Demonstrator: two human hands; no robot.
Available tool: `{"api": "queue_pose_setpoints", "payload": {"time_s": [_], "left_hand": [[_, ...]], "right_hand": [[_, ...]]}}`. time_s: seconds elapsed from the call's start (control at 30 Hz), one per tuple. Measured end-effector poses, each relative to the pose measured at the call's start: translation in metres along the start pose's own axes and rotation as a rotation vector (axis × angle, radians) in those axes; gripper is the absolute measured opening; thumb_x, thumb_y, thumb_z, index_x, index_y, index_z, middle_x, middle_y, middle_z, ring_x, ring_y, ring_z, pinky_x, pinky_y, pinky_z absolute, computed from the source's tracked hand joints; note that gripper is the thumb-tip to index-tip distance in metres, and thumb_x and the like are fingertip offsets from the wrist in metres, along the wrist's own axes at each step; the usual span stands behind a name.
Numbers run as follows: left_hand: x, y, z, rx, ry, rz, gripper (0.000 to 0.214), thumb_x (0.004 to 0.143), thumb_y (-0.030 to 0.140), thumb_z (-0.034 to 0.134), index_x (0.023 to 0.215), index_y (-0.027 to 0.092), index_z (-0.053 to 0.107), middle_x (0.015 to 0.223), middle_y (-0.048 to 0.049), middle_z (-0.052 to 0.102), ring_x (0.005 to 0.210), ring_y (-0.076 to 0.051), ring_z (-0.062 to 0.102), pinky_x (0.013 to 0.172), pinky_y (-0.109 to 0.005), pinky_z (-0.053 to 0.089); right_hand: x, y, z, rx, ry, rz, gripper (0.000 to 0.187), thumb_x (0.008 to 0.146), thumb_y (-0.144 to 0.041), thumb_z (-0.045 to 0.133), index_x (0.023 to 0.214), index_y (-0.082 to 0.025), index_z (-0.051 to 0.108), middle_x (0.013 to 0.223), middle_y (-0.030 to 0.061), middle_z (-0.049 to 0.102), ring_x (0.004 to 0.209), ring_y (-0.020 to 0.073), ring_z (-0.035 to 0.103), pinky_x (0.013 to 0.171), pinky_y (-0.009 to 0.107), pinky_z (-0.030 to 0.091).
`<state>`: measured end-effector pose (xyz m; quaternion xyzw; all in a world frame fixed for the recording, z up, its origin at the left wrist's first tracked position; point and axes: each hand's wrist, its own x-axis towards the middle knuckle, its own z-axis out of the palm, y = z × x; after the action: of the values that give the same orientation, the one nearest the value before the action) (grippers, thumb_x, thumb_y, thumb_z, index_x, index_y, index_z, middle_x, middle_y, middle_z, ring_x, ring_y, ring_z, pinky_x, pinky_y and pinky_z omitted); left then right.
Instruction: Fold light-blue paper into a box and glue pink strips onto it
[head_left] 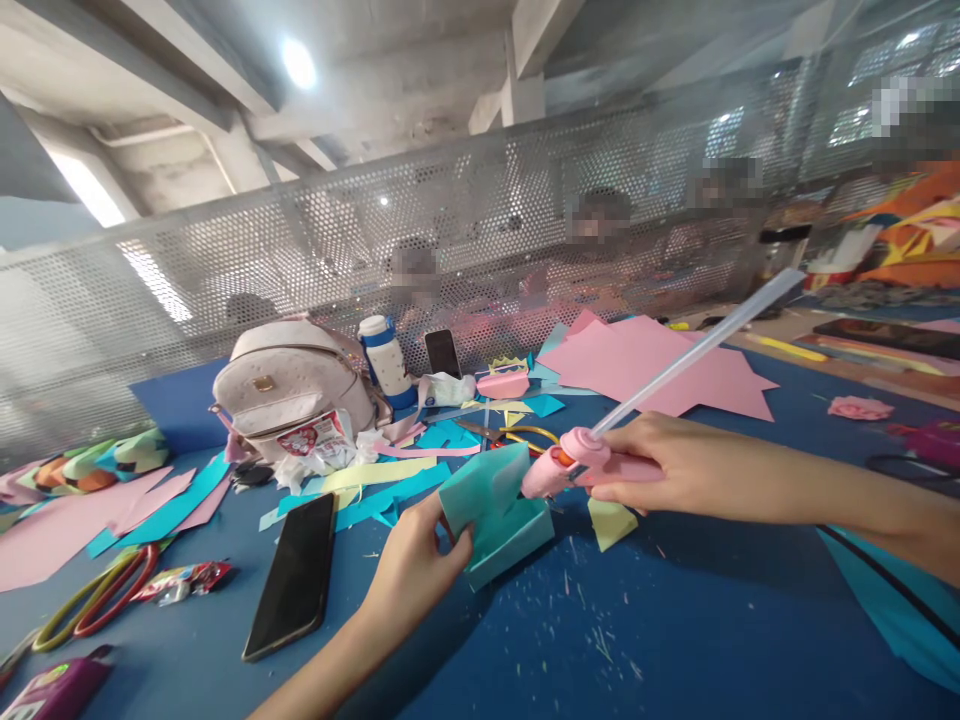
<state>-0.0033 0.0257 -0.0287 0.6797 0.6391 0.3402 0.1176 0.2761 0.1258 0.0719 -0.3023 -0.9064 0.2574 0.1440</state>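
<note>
Between the thumb and fingers of my left hand (426,550) is a teal paper box (514,545), tilted above the blue table, with one flap standing up. My right hand (649,465) is wrapped round a pink hot glue gun (581,462). A long clear glue stick (697,345) juts from the gun's back, up and to the right. The gun's front end is at the box's right side; whether its tip touches the paper cannot be seen. A small yellow paper scrap (611,522) lies just below the gun.
A black phone (292,575) lies left of my left hand. Scissors (97,595) are at far left. Behind stand a pale backpack (296,385) and a bottle (388,362). Pink paper sheets (667,365) lie at back right, before a perforated metal screen (315,225). A black cord (892,580) runs at right.
</note>
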Motion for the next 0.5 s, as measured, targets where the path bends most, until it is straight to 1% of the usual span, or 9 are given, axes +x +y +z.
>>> {"api": "queue_pose_setpoints", "payload": {"time_s": [0.1,0.23,0.3,0.4,0.47,0.5], "left_hand": [[0.000,-0.002,0.001,-0.009,-0.005,-0.016,0.005,0.080,0.019,0.055,0.078,0.021,0.059,0.064,0.0027,0.059,0.056,-0.014,0.052,0.055,-0.024,0.036],[-0.002,-0.003,0.002,-0.045,-0.003,-0.022,0.007,0.079,0.019,0.056,0.084,0.021,0.061,0.067,0.0039,0.058,0.058,-0.013,0.051,0.056,-0.024,0.035],[-0.001,-0.003,0.002,-0.081,-0.003,-0.016,0.015,0.079,0.020,0.057,0.093,0.020,0.063,0.074,0.0021,0.062,0.062,-0.013,0.054,0.059,-0.024,0.039],[0.004,-0.002,0.002,-0.168,-0.032,0.006,0.029,0.079,0.022,0.058,0.107,0.018,0.064,0.093,-0.0024,0.071,0.078,-0.016,0.062,0.071,-0.026,0.049],[0.009,-0.001,0.003,-0.230,-0.059,0.014,0.033,0.080,0.023,0.059,0.112,0.017,0.064,0.103,-0.0043,0.073,0.087,-0.018,0.067,0.078,-0.027,0.052],[0.012,0.000,0.003,-0.254,-0.068,0.012,0.033,0.080,0.024,0.060,0.112,0.016,0.065,0.104,-0.0050,0.074,0.088,-0.018,0.068,0.078,-0.027,0.053]], "right_hand": [[-0.001,0.006,-0.001,0.007,-0.057,0.004,0.036,0.087,-0.055,0.060,0.105,-0.027,0.074,0.087,0.0025,0.069,0.077,0.0219,0.062,0.066,0.029,0.044],[0.000,0.007,-0.002,-0.003,-0.029,0.013,0.036,0.087,-0.057,0.059,0.097,-0.026,0.075,0.079,0.0020,0.065,0.067,0.0188,0.056,0.062,0.029,0.041],[0.001,0.005,-0.001,-0.005,-0.034,0.004,0.038,0.088,-0.058,0.058,0.098,-0.025,0.074,0.079,0.0023,0.065,0.067,0.0188,0.056,0.063,0.030,0.042],[0.003,0.004,0.001,-0.013,-0.043,-0.006,0.040,0.089,-0.058,0.056,0.100,-0.024,0.073,0.081,0.0023,0.066,0.068,0.0188,0.057,0.063,0.030,0.041],[0.004,0.005,0.003,-0.010,-0.029,-0.014,0.039,0.088,-0.057,0.057,0.098,-0.024,0.073,0.083,0.0021,0.067,0.069,0.0188,0.057,0.062,0.029,0.040],[0.005,0.005,0.004,-0.005,-0.018,-0.027,0.038,0.087,-0.057,0.058,0.098,-0.023,0.073,0.084,0.0021,0.067,0.070,0.0191,0.057,0.061,0.029,0.039]]}}
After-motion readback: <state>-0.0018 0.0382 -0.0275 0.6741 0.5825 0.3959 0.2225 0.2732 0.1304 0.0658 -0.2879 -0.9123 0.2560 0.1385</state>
